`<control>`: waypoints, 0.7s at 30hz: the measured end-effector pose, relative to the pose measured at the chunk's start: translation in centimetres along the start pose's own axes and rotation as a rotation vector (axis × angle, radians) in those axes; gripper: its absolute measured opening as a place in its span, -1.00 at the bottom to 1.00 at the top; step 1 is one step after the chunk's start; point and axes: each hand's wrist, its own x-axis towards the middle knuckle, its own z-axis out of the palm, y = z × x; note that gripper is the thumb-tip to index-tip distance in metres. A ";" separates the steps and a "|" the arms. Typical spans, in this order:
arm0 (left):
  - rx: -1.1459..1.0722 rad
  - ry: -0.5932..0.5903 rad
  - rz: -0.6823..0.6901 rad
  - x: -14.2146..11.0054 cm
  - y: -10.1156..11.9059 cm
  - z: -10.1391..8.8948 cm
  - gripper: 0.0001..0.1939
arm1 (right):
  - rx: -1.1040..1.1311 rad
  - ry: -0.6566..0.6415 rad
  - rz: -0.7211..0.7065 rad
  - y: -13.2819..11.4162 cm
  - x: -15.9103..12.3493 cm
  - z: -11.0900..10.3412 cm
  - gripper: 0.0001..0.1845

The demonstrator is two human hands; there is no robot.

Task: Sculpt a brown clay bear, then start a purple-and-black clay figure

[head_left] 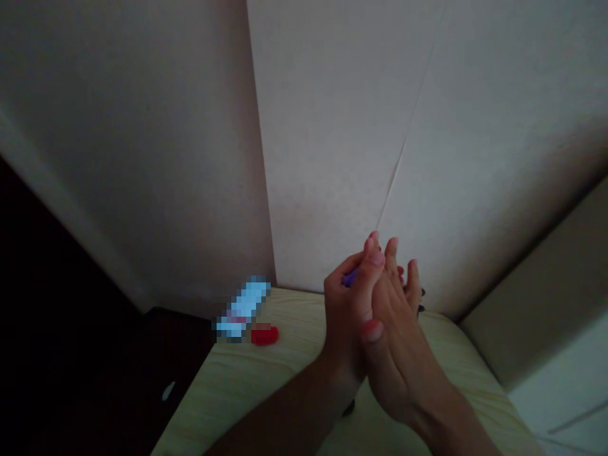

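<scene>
Above the wooden table, my left hand point(346, 316) and my right hand point(396, 323) are pressed against each other. A small purple lump point(350, 277) shows behind my left thumb, held in the left hand; most of it is hidden, and its kind is not clear. My right hand is flat, with its fingers stretched out and apart. On the table to the left lies a small red piece point(265, 335), apart from both hands.
The light wooden tabletop point(289, 367) meets a pale wall point(327, 158) behind. A blurred-out light-blue item point(244, 307) lies at the table's left edge. Small dark objects point(422, 301) show behind my right hand, and another dark object point(349, 407) below my wrists.
</scene>
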 end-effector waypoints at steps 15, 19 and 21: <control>0.641 -0.155 0.225 -0.6 1.8 -1.0 -0.61 | 0.035 0.171 0.057 1.6 -0.4 -1.0 -0.16; 0.571 -0.159 0.146 -0.4 1.4 -1.5 -0.52 | 0.231 0.350 0.144 2.4 -0.2 -1.5 -0.27; 0.595 -0.170 0.156 -0.2 1.1 -1.8 -0.46 | 0.354 0.403 0.152 2.3 0.0 -1.6 -0.34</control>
